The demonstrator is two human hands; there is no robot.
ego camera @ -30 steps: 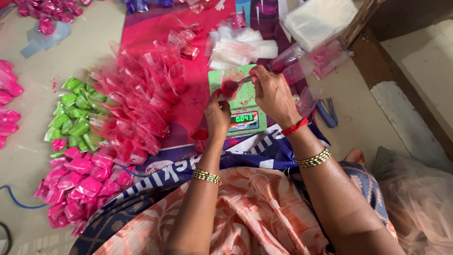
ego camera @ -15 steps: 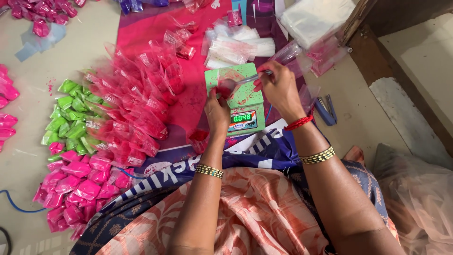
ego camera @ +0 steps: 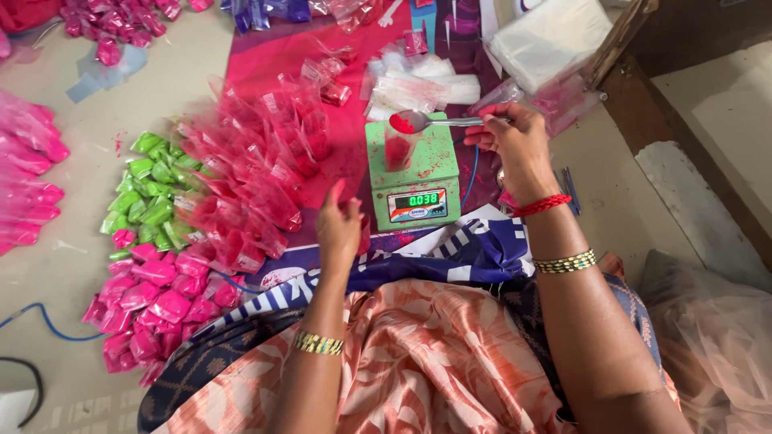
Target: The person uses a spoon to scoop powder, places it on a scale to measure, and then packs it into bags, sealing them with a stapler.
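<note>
A pale floor [ego camera: 80, 233] carries the work, with a red and purple printed sheet [ego camera: 273, 56] spread over its middle and a person seated at the near edge, looking down over a patterned lap. At the centre stands a small green scale [ego camera: 412, 173] with a lit display facing the person, its platform dusted with red powder. On that platform stands a small clear pouch [ego camera: 398, 150], upright and part filled with red. Just above the pouch hangs a metal spoon [ego camera: 438, 122], its bowl heaped with red powder and its handle running level to the right. The right hand [ego camera: 519, 145] closes its fingers round the end of that handle, so the spoon's long axis lies across the scale from right to left, with the bowl nearly over the pouch mouth. The left hand [ego camera: 339, 225] floats loosely open and empty, fingers half curled, just left of and nearer than the scale, apart from the pouch. Left of the scale lies a heap of filled red packets [ego camera: 249, 185]; further left are green packets [ego camera: 149, 189] and pink packets [ego camera: 153, 297]. Beyond the scale lie empty clear pouches [ego camera: 426, 84] and a white stack [ego camera: 551, 40].
</note>
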